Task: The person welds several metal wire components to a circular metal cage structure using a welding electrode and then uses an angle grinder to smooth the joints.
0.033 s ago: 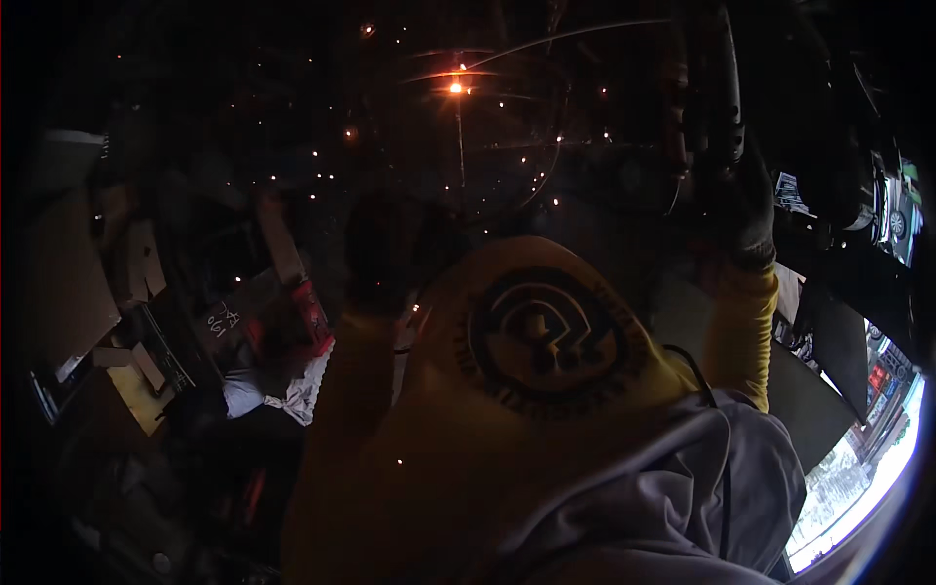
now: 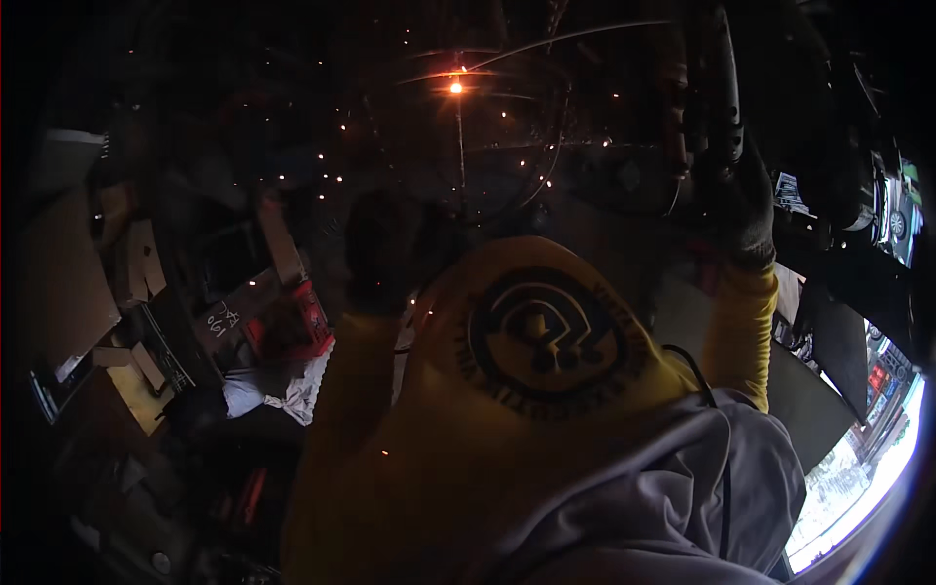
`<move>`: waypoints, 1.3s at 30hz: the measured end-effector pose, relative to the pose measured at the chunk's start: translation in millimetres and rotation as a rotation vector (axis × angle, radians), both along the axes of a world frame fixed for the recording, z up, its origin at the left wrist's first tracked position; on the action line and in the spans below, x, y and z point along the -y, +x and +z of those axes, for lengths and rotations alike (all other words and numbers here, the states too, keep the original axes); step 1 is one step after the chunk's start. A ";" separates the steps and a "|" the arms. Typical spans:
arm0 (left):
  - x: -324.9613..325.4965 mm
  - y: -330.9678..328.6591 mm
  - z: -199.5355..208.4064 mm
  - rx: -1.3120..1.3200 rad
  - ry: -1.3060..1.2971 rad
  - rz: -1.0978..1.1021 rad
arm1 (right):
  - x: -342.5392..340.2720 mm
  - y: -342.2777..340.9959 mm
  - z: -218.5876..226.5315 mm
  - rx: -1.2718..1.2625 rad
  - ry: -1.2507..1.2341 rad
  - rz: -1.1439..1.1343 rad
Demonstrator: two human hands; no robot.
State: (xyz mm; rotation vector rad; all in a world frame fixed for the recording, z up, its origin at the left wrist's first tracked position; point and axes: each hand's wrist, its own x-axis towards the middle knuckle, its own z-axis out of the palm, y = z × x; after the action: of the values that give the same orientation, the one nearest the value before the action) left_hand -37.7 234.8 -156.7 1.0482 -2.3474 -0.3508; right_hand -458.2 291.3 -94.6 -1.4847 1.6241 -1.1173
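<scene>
The scene is very dark. My right hand [image 2: 738, 200], in a dark glove with a yellow sleeve, is raised at the upper right and closed around a dark upright bar [image 2: 726, 88]. My left hand [image 2: 385, 249], also in a dark glove, is held up in the middle, below a bright orange glowing point [image 2: 455, 87] that throws sparks all around. A thin straight line [image 2: 460, 156] runs down from the glow toward my hands. What my left hand grips is lost in the dark. My yellow shirt with a round black print [image 2: 541, 336] fills the lower middle.
Cardboard pieces [image 2: 58, 283] and flat boards lie at the left. A red object [image 2: 292, 322] sits beside a white cloth [image 2: 278, 390]. Dark machinery and panels stand at the right [image 2: 838, 322]. A bright strip of daylight [image 2: 858, 487] shows at the lower right.
</scene>
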 end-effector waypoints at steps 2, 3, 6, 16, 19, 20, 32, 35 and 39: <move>0.1 -3.8 2.6 -0.073 -0.041 -0.003 | -0.6 1.0 2.4 0.108 0.101 -0.044; 0.2 -4.9 3.3 -0.109 -0.062 -0.005 | 0.3 6.4 7.1 0.136 0.119 -0.044; -1.4 -4.9 -7.4 -0.149 -0.021 0.061 | -0.1 6.7 8.2 0.159 0.103 -0.010; -4.7 -7.6 -5.5 -0.190 -0.042 0.086 | -1.5 8.6 5.3 0.205 0.131 -0.012; -4.0 -7.4 -3.1 -0.163 -0.038 0.077 | -2.2 6.9 5.1 0.217 0.134 -0.006; -3.7 -9.1 -3.2 -0.167 -0.058 0.078 | -1.8 6.7 3.9 0.222 0.133 -0.003; 1.9 -8.3 -3.0 -0.027 -0.055 0.019 | -16.7 -24.1 -26.3 0.150 0.137 -0.066; 2.4 -8.8 -4.1 -0.054 -0.019 0.034 | -11.8 -7.2 -16.4 0.226 0.126 -0.091; 1.4 -9.3 -1.2 -0.092 0.059 0.061 | -20.0 -43.2 -52.9 -0.026 0.056 -0.024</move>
State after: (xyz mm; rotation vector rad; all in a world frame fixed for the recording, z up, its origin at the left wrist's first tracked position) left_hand -47.0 233.4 -157.9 1.1057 -2.2309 -0.4386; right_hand -501.4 311.3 -147.4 -1.4535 1.6812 -1.0607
